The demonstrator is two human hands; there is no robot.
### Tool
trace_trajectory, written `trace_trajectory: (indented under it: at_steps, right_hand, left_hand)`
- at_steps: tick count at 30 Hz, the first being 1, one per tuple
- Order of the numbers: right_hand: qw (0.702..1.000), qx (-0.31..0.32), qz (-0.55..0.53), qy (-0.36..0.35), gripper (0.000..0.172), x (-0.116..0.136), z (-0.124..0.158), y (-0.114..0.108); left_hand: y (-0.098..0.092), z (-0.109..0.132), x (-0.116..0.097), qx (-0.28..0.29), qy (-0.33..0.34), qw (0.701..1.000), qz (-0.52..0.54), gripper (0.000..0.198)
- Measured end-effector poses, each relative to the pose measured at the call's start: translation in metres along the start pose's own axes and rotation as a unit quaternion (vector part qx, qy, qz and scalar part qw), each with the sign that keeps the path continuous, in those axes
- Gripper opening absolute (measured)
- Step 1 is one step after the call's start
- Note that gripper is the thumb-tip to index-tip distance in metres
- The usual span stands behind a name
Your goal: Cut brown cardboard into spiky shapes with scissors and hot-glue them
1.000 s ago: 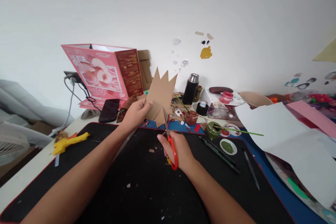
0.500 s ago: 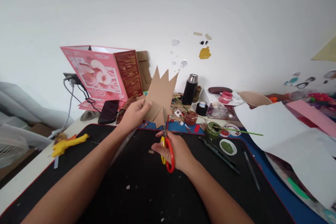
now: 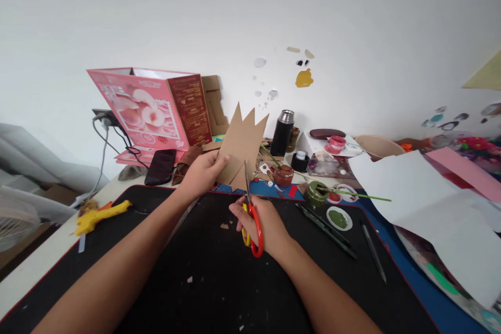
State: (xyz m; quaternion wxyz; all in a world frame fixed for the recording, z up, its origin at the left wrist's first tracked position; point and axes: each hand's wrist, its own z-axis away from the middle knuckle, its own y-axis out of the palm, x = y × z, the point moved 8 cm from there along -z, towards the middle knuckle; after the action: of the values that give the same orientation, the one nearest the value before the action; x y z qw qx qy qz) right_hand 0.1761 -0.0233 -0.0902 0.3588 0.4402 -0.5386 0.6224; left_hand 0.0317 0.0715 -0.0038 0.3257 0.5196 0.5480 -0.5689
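My left hand [image 3: 204,171] pinches the left edge of a piece of brown cardboard [image 3: 243,142], held up above the back of the mat. Its top is cut into pointed zigzag teeth, and a slanting slit shows near its lower edge. Through the handles of the scissors [image 3: 255,235], one red and one yellow, go the fingers of my right hand [image 3: 268,222]. The scissors' blades point upward and lie at the cardboard's lower part, close together. Part of the right-hand fingers is hidden behind the handles.
A black mat [image 3: 203,271] with small scraps covers the front. At left are a yellow glue gun [image 3: 102,217], a phone [image 3: 160,167] and a pink box [image 3: 143,109]. Behind stand a black flask [image 3: 282,133], a brown paint jar [image 3: 284,175] and a green jar [image 3: 316,194].
The cardboard has shifted slightly right and down, with my left hand still on it. The scissor blades look closer together against its lower part.
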Motion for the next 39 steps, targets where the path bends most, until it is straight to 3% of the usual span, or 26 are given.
trace_trajectory:
  at_steps: [22,39]
  right_hand:
    - [0.998,-0.046,0.023,0.023,0.052,-0.021,-0.001,0.001]
    - [0.995,-0.064,0.054,0.052,0.037,-0.025,-0.001,0.002]
  left_hand:
    - [0.002,-0.004,0.024,-0.010,-0.018,1.000,-0.003,0.052]
    - [0.003,-0.006,0.029,-0.004,-0.018,1.000,-0.001,0.050]
